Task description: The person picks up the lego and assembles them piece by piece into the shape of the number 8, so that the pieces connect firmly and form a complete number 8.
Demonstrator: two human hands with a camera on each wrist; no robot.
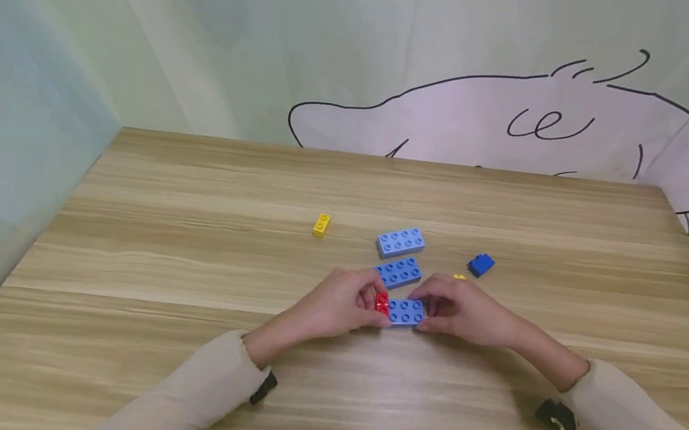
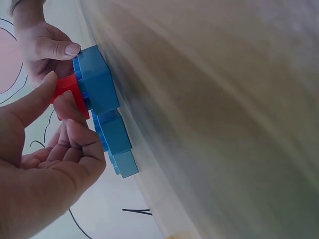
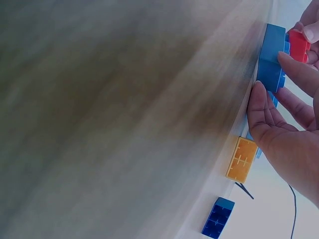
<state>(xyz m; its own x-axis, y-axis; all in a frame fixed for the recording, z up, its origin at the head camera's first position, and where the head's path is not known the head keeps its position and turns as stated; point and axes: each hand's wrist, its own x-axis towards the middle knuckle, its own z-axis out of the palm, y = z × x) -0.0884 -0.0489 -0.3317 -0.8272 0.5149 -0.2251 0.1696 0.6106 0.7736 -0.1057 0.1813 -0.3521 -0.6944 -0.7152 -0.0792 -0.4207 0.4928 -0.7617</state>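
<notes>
My left hand [image 1: 339, 304] pinches a small red toy brick [image 1: 382, 303] between thumb and fingers. It sits over the left end of a blue studded brick [image 1: 406, 312], right at the studs in the left wrist view. From the other side, my right hand [image 1: 472, 312] holds that blue brick's right end between thumb and fingers. Just behind lies a second blue brick [image 1: 400, 272], partly covered by the left fingers. A lighter blue brick [image 1: 401, 243] lies beyond it, studs up.
Farther left on the wooden table [image 1: 201, 241] stands a narrow yellow brick [image 1: 321, 225]. A dark blue brick [image 1: 481, 265] lies tipped over at the right. Another yellow brick [image 3: 241, 159], mostly hidden behind the right hand in the head view, shows its hollow underside.
</notes>
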